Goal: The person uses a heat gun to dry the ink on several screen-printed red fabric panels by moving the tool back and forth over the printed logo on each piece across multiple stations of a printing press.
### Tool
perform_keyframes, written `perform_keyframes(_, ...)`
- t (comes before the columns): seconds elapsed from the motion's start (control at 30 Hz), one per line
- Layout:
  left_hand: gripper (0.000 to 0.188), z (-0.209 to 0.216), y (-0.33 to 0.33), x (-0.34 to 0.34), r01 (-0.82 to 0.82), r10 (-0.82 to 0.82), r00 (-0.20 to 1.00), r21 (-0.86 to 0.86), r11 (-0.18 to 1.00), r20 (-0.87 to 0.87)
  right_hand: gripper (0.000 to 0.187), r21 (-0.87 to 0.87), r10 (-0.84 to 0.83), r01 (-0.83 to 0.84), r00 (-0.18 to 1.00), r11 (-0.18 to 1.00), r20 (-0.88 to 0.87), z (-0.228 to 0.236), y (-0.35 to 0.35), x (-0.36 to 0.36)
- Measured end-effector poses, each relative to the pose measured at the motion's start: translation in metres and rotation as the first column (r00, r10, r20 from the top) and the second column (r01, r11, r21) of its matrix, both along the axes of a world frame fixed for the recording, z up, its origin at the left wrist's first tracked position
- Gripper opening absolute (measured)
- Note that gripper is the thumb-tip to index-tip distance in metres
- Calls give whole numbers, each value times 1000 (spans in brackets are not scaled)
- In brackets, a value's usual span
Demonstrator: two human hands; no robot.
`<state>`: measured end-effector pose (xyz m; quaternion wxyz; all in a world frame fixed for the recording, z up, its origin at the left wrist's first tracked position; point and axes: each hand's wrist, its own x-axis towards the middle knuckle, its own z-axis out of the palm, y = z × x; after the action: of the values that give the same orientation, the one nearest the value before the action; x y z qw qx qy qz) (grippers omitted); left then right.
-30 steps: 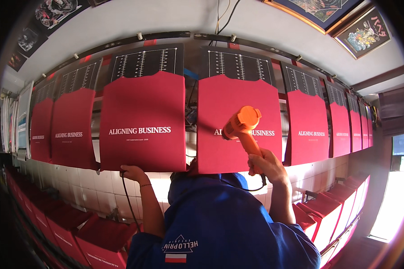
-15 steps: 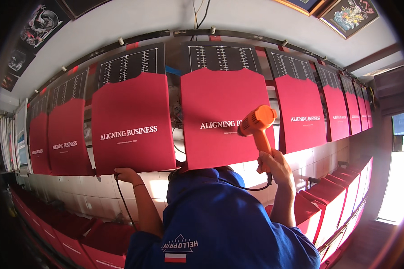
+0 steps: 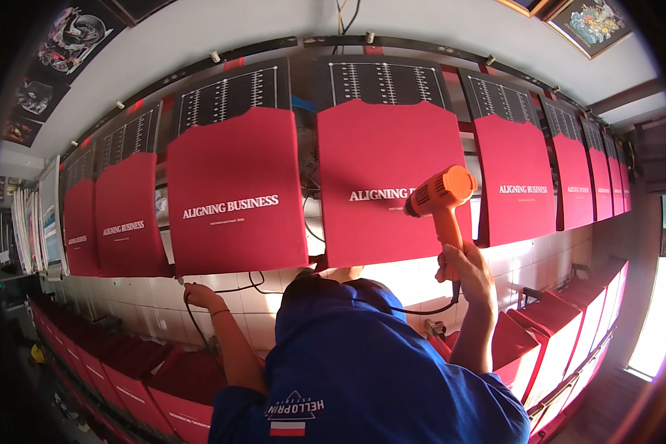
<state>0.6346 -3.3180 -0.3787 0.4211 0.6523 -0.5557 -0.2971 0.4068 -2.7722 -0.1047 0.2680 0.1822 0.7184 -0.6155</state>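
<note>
Orange heat gun (image 3: pixel 444 192) held in right hand (image 3: pixel 468 274), fingers closed; left hand (image 3: pixel 204 297) curled on black cord (image 3: pixel 197 323). Far red shirts (image 3: pixel 392 152) already bear print; remaining heating cannot be determined.

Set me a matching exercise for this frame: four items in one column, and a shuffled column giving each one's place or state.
Column one
1. Heat gun
2. Left hand
3. Right hand
4. Framed picture

Column two
A. Gripping an orange handle
B. Near the upper right corner of the view
C. Holding a dark cable
D. In front of a red shirt, hiding part of its white lettering

Right pairs: 1-D, 2-C, 3-A, 4-B
</note>
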Motion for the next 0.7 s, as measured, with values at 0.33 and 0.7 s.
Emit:
perform_keyframes(0.33,63,-9,-195,44,34,-75,904,105,994,420,33,-144,203,-203,979,969,-14,-2,-196,19)
perform_keyframes(0.7,77,34,-286,29,-56,125,971,315,947,-203,30,5,80,-80,996,997,-44,-11,-325,49)
